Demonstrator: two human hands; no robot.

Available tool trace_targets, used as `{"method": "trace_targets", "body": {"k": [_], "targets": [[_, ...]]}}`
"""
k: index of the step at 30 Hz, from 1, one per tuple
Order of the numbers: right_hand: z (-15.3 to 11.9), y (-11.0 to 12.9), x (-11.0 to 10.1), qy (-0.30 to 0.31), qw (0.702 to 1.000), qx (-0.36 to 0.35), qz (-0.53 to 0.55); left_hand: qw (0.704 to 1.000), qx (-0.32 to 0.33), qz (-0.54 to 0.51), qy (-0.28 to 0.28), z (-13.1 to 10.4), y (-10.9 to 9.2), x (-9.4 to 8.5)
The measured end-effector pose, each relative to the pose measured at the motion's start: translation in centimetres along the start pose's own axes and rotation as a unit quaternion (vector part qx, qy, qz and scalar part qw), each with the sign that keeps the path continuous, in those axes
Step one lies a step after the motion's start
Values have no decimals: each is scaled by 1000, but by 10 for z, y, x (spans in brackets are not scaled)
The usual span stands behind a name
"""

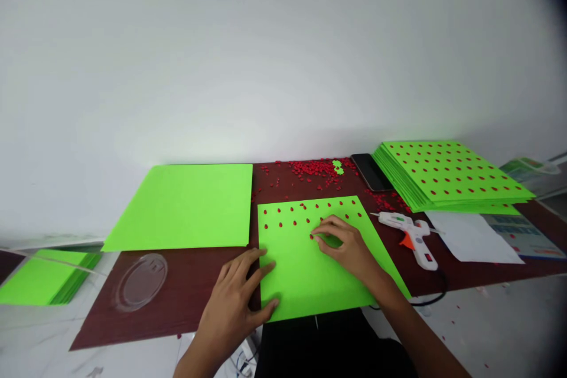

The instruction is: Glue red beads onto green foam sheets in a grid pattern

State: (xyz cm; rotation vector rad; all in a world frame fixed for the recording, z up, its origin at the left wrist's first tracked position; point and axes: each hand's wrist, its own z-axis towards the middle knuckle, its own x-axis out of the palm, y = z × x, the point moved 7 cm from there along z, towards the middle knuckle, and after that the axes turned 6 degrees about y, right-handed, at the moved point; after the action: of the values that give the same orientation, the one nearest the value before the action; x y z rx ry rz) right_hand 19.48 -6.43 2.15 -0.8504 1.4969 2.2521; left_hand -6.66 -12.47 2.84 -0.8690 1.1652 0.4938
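A bright green square sheet (305, 283) lies in front of me, overhanging the table's near edge. Rows of small red drop-shaped pieces (295, 223) dot its upper part. My right hand (345, 245) is over the sheet's middle, thumb and index finger pinched around one small red piece (311, 237) at the sheet's surface, below the second row. Fingers spread, my left hand (241, 289) rests at the sheet's left edge, with fingertips and thumb on the green surface.
Loose red pieces (310, 170) are scattered at the back, beside a black phone (372, 172). To the right are a dotted green stack (460, 171), a hot glue gun (411, 236) and white paper (476, 239). Leftward lie plain green sheets (190, 207) and a clear round lid (144, 280).
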Motion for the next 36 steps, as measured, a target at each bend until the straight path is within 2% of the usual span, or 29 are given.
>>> {"method": "trace_targets", "body": {"k": [6,14,16,20,21,23,25,27,32,36], "targets": [[-2,6,0,-20,999,-37,-22,1000,-1,0,5,-1,-1,0],[-1,7,2,-22,999,-22,-27,1000,1,-1,7,0,0,2],[0,8,-5,-36,999,-16,-15,1000,0,-2,8,0,0,2],[-7,5,-38,-105,994,30,-27,1000,-4,1,9,-1,1,2],[-10,3,-44,-98,994,44,-32,1000,-4,1,10,-1,1,2],[-16,-3,-46,-41,997,63,-30,1000,-3,0,13,-1,0,2],[-22,-6,-38,32,997,68,-14,1000,-2,0,12,-1,0,2],[-28,-7,-26,73,995,67,-4,1000,-2,2,8,0,0,1],[-29,2,-9,66,997,47,-17,1000,-5,1,13,-1,1,1],[-20,13,-3,116,993,11,-25,1000,-7,2,18,-1,0,2]]}}
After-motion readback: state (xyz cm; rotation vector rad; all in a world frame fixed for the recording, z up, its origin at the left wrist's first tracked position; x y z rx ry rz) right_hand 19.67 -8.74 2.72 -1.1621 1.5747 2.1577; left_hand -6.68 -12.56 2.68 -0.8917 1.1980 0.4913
